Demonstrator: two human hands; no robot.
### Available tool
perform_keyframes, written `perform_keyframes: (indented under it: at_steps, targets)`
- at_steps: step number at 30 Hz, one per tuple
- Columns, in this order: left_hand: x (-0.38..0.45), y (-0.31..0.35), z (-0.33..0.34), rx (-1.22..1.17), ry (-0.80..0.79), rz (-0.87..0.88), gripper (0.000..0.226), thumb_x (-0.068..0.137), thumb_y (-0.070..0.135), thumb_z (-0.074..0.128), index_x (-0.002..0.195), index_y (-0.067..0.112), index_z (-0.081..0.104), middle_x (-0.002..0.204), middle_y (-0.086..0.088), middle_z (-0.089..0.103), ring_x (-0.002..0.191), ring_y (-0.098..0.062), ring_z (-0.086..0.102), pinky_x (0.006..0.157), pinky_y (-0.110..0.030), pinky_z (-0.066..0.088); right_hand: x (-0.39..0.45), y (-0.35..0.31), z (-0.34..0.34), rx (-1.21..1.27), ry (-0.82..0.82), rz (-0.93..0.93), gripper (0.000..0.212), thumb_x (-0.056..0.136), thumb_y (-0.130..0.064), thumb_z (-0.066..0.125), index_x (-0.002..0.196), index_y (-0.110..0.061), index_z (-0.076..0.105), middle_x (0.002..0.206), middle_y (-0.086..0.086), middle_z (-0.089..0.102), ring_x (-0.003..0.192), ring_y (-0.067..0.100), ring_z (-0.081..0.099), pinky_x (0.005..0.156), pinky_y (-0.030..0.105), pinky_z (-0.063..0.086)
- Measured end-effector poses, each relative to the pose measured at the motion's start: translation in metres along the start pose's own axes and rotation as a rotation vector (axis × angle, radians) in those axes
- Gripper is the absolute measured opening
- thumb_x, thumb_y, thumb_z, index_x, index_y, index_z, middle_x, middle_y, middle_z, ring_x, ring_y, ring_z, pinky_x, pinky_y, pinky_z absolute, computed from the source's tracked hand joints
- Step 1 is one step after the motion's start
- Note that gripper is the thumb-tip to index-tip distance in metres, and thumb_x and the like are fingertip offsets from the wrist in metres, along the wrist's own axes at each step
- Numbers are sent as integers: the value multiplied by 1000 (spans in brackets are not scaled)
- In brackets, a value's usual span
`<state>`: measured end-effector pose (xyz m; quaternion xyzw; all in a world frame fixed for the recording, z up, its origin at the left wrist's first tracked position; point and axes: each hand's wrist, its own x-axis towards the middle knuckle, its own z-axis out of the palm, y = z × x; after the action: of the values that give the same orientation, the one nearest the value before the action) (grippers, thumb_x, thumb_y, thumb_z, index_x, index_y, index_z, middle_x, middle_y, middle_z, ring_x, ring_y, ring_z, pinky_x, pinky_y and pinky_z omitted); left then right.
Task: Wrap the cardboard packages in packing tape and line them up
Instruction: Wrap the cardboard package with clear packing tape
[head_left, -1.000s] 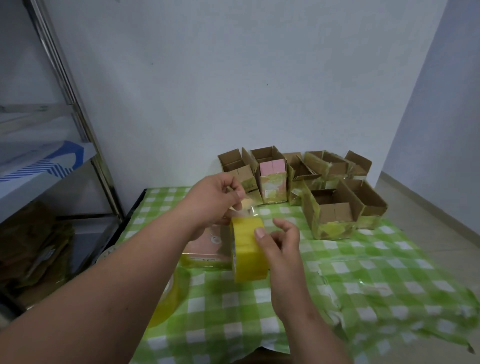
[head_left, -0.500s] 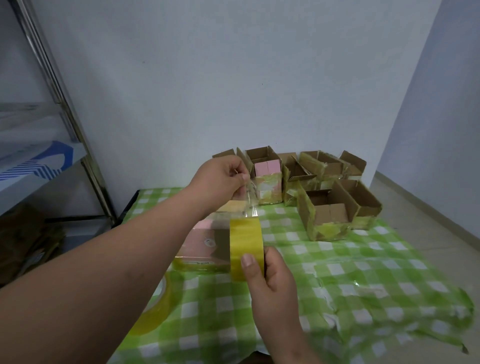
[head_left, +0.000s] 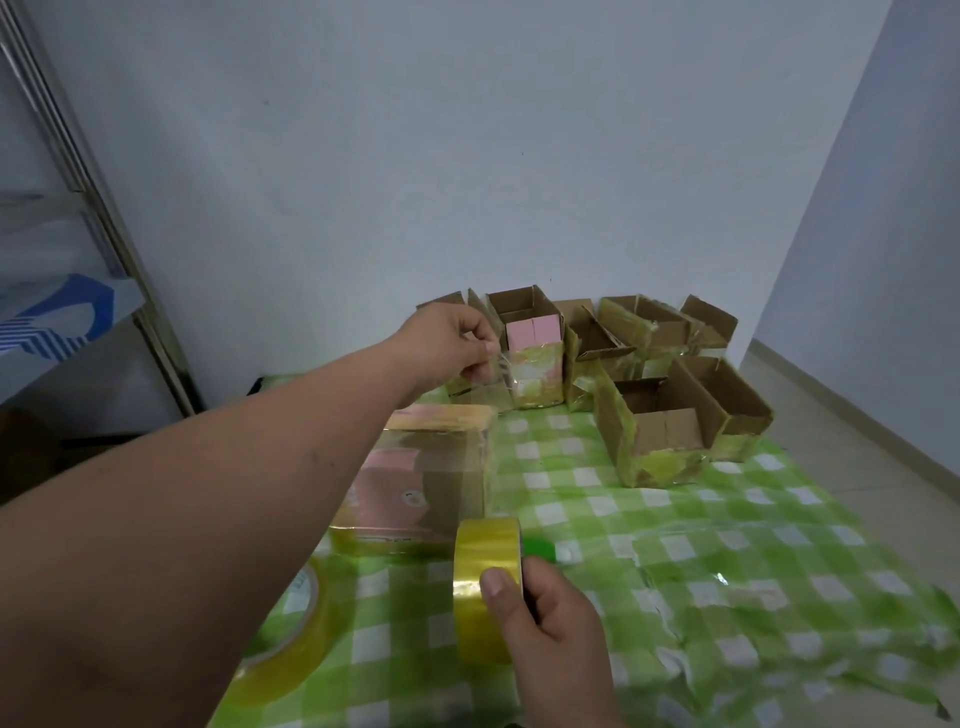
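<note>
My right hand (head_left: 550, 618) gripping the yellow tape roll (head_left: 485, 587) upright near the table's front, my left hand (head_left: 452, 348) pinching the clear tape end (head_left: 501, 364) raised, glossy tape-wrapped pink package (head_left: 421, 483) lying on the green checked cloth (head_left: 727, 571) between them

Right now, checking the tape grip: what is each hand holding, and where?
The right hand grips the yellow tape roll across its outer band. The left hand pinches the pulled-out tape's free end.
</note>
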<state>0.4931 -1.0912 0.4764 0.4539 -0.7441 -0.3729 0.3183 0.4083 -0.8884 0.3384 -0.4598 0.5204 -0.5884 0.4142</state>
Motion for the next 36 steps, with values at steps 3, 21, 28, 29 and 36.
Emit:
perform_keyframes:
  at_steps: [3,21,28,29,36]
  targets:
    - [10,-11,4,9,-14,-24,20,93,4,63,74,11,63,64,-5,67,49,-2,60,50,-8,46,8,1,-2,36,-39,39,23,74,-45,66,82,-25,74,56,-6,54,53,7,47,52,20,40]
    - [28,-45,23,494,-72,-140,9,87,30,72,89,23,77,80,11,62,77,-7,54,73,-26,45,17,16,-6,-20,-119,102,9,91,-25,69,84,-21,74,69,-7,69,65,0,62,60,16,48]
    - [27,-38,28,424,-84,-171,23,87,12,68,106,26,70,100,3,59,97,-17,56,80,-26,48,15,18,-1,-31,-94,96,37,78,-45,68,86,-10,69,69,4,59,67,15,53,63,34,45]
    - [26,-38,29,403,-89,-147,19,88,10,67,99,25,71,94,4,60,92,-15,56,74,-23,47,15,19,-2,-30,-86,100,35,79,-44,69,86,-10,69,68,3,59,66,14,53,63,33,44]
    - [14,-44,19,389,-140,-50,16,97,32,58,93,22,70,95,2,67,93,-16,60,77,-28,47,13,18,-4,-7,-113,121,15,90,-31,70,88,-17,73,68,-3,65,66,9,59,62,25,48]
